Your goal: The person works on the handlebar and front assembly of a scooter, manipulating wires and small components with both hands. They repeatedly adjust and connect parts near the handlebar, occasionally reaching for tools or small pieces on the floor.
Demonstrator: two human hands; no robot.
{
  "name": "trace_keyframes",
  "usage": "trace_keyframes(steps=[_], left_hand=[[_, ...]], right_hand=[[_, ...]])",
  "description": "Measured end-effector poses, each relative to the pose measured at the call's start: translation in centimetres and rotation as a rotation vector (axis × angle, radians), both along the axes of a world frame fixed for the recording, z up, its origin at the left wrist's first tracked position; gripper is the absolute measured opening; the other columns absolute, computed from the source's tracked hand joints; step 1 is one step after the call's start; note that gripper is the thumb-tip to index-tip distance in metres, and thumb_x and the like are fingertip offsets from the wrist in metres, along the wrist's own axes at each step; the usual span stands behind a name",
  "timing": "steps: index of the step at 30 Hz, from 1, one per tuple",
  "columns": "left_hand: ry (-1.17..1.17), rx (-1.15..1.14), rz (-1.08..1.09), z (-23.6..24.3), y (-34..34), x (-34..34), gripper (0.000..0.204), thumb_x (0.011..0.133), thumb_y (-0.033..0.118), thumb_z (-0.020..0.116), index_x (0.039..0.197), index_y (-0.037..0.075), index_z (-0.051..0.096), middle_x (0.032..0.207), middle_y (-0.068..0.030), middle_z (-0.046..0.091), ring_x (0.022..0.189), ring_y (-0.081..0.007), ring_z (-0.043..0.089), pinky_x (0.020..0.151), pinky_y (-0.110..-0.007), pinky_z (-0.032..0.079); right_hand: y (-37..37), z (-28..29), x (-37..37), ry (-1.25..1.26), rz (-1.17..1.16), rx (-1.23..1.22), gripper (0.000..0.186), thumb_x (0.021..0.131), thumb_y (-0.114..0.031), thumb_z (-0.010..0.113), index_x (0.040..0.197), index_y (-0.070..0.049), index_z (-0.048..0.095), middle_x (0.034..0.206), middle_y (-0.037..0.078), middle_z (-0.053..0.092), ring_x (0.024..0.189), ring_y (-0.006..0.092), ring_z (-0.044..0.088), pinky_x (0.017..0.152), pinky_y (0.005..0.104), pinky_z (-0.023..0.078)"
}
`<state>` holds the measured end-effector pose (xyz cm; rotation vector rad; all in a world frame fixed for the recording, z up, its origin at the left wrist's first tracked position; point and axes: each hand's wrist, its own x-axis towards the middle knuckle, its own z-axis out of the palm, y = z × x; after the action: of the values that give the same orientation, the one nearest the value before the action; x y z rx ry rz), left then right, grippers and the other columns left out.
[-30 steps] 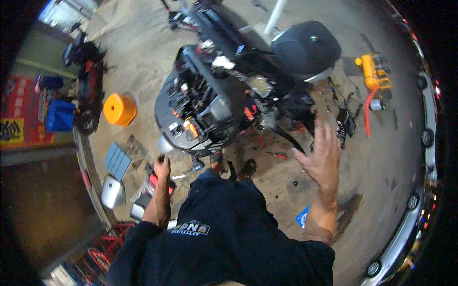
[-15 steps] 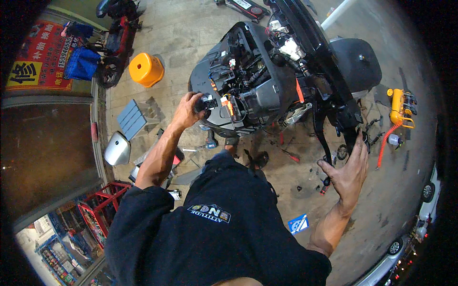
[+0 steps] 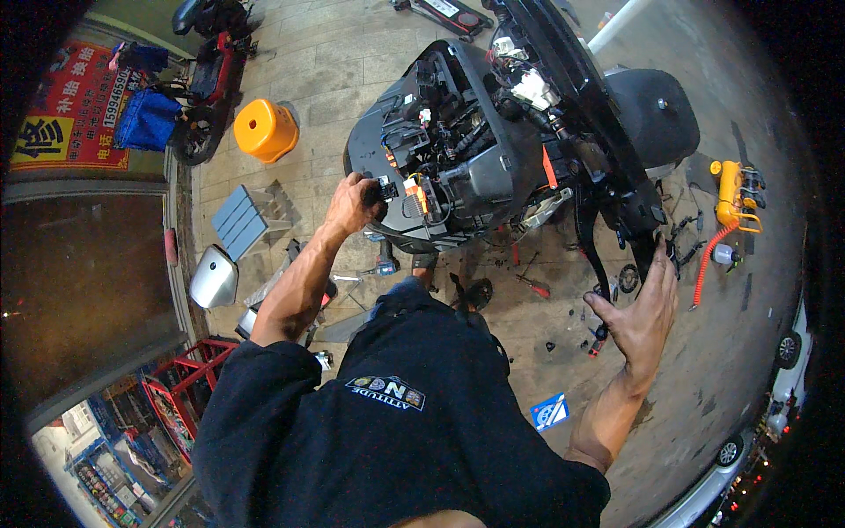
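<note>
My left hand (image 3: 350, 204) is wrapped round a black handlebar grip at the left side of a partly stripped scooter (image 3: 480, 167). A small switch block (image 3: 385, 187) shows just beyond its fingers. My right hand (image 3: 641, 308) lies with fingers stretched against the lower end of a long black scooter part (image 3: 629, 202), thumb apart. A thin black lever-like piece (image 3: 594, 251) hangs beside that thumb. Inside the scooter's dark body, wiring and an orange-and-white part (image 3: 415, 194) are exposed. The palm side of both hands is hidden.
An orange stool (image 3: 266, 130) and a grey-blue slatted stool (image 3: 239, 222) stand at left, near a silver panel (image 3: 214, 277). A cordless drill (image 3: 385, 260), a red-handled screwdriver (image 3: 533, 286) and loose parts lie on the floor. A yellow compressor (image 3: 732, 195) with a red coiled hose stands right.
My left hand has shifted slightly to the right and covers more of the handlebar grip. My right hand stays against the black part. The view has moved a little.
</note>
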<state>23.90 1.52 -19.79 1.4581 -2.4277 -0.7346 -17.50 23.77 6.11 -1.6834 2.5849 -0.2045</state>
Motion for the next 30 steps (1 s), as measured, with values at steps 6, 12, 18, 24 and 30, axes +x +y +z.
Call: trace_keyframes(steps=[6,12,18,24,30], left_hand=[[-0.003,0.006,0.013,-0.3,-0.1,0.0,0.047,0.073,0.018,0.076,0.117,0.006,0.067,0.113,-0.0167,0.06,0.111,-0.0387,0.056,0.096,-0.045,0.048],[0.049,-0.053,-0.002,1.8,0.4,0.0,0.045,0.074,0.017,0.075,0.117,0.006,0.066,0.112,-0.0153,0.06,0.111,-0.0376,0.056,0.097,-0.045,0.047],[0.127,-0.109,-0.128,10.2,1.1,-2.3,0.041,0.074,0.014,0.072,0.114,0.004,0.066,0.109,-0.0154,0.063,0.107,-0.0374,0.06,0.095,-0.044,0.049],[0.309,0.104,-0.381,21.0,2.1,-7.4,0.039,0.071,0.012,0.073,0.108,0.001,0.066,0.106,-0.0156,0.065,0.102,-0.0359,0.063,0.088,-0.041,0.051],[0.401,0.221,-0.784,26.7,2.2,-13.5,0.039,0.069,0.013,0.075,0.105,0.001,0.067,0.101,-0.0157,0.065,0.094,-0.0331,0.064,0.081,-0.04,0.053]], right_hand=[[0.0,0.1,0.1,-0.012,0.011,-0.015,0.119,0.052,-0.028,0.094,0.151,0.0,0.034,0.138,0.025,0.05,0.128,0.0439,0.047,0.108,0.0484,0.038],[0.1,-0.1,-0.2,-0.037,0.025,-0.012,0.124,0.052,-0.034,0.094,0.153,-0.003,0.031,0.138,0.025,0.05,0.128,0.0446,0.047,0.107,0.0491,0.038],[0.5,0.2,-0.3,-0.009,0.044,-0.076,0.124,0.052,-0.031,0.095,0.155,-0.005,0.03,0.144,0.021,0.048,0.128,0.0399,0.047,0.109,0.0474,0.038],[-0.3,0.7,2.4,-0.18,0.333,-0.469,0.071,0.07,-0.017,0.086,0.133,-0.002,0.058,0.13,0.019,0.06,0.116,0.0362,0.059,0.1,0.0424,0.048],[-1.9,-0.7,7.7,-0.523,0.49,-0.564,0.046,0.074,-0.003,0.08,0.118,-0.005,0.067,0.109,0.014,0.068,0.098,0.0325,0.067,0.085,0.0391,0.055]])
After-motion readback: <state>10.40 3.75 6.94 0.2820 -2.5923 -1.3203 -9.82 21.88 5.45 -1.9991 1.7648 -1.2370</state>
